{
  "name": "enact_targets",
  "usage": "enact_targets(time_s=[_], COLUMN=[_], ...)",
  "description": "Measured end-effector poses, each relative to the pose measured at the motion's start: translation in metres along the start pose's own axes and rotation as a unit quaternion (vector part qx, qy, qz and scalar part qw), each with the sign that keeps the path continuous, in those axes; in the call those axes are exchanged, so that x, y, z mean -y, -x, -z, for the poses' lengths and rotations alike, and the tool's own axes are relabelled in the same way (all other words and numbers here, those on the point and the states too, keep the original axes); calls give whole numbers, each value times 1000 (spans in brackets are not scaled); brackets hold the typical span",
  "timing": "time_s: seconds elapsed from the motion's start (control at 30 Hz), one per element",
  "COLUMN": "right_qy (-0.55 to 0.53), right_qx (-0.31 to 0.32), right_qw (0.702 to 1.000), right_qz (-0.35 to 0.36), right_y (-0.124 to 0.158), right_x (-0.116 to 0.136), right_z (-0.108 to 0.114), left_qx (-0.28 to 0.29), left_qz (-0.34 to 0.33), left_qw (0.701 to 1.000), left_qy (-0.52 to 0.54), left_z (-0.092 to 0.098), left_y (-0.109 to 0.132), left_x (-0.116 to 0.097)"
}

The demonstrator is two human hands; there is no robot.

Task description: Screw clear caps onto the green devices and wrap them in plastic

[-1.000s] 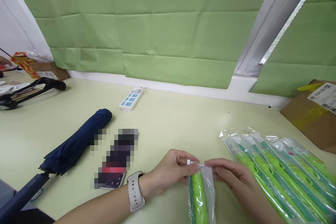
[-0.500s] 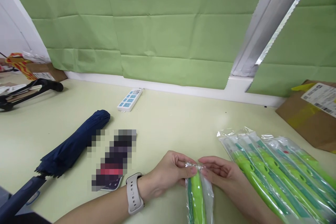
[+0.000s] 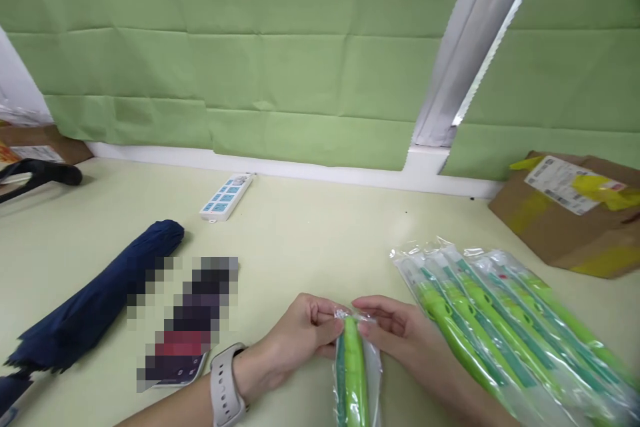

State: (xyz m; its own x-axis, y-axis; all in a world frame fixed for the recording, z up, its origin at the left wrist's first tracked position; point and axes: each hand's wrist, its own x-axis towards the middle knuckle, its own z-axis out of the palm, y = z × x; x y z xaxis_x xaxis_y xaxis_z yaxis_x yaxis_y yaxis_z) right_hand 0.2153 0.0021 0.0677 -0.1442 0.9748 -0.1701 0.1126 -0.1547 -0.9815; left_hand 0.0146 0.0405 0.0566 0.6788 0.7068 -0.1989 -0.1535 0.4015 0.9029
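At the front of the table, a clear plastic packet (image 3: 356,373) holds a long bright green plastic item with a darker green strip beside it. My left hand (image 3: 313,328) pinches its upper left corner between thumb and fingers. On the upper right corner, my right hand (image 3: 393,332) has a similar pinch. The packet's lower end runs out of view. To the right of my right hand lie several matching packets (image 3: 480,310) in an overlapping row, each with a green item inside; their exact kind I cannot make out.
A folded navy umbrella (image 3: 100,300) lies at left, beside a phone (image 3: 187,327) whose screen is blurred out. Farther back is a white power strip (image 3: 227,198). A taped cardboard box (image 3: 565,213) stands at the back right. Green cloth (image 3: 300,67) covers the wall behind.
The camera view has turned slightly to the right, so everything appears shifted left. Both hands keep hold of the packet's top edge, with little change in their grip.
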Motion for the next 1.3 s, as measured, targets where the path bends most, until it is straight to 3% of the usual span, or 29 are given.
enact_targets(time_s=[0.2, 0.43, 0.77, 0.87, 1.0, 1.1, 1.2, 1.3], right_qy=[-3, 20, 12, -7, -53, -111, -162, -185], right_qx=[3, -34, -41, -51, -132, -226, -281, -317], right_qw=[1000, 999, 999, 999, 989, 966, 944, 929], right_qz=[13, 17, -8, 3, 38, 55, 59, 54], right_y=[-2, -1, 0, 0, 1, 3, 4, 4], right_x=[-7, -13, -14, -11, -3, 2, 5, 6], right_z=[-2, -6, -6, -4, 10, 24, 32, 35], left_qx=[23, -42, -3, -25, -71, -10, 58, 71], left_qz=[2, 91, 63, 77, 77, 77, 38, 11], left_qw=[1000, 994, 994, 995, 994, 997, 997, 997], left_qy=[-10, -34, -95, -53, 40, 1, -43, -18], left_z=[-8, -10, -1, -2, -7, -4, 2, 5], left_y=[5, 7, -2, 0, 7, 10, 9, 6], left_x=[-8, -7, 5, 5, 3, 6, 11, 14])
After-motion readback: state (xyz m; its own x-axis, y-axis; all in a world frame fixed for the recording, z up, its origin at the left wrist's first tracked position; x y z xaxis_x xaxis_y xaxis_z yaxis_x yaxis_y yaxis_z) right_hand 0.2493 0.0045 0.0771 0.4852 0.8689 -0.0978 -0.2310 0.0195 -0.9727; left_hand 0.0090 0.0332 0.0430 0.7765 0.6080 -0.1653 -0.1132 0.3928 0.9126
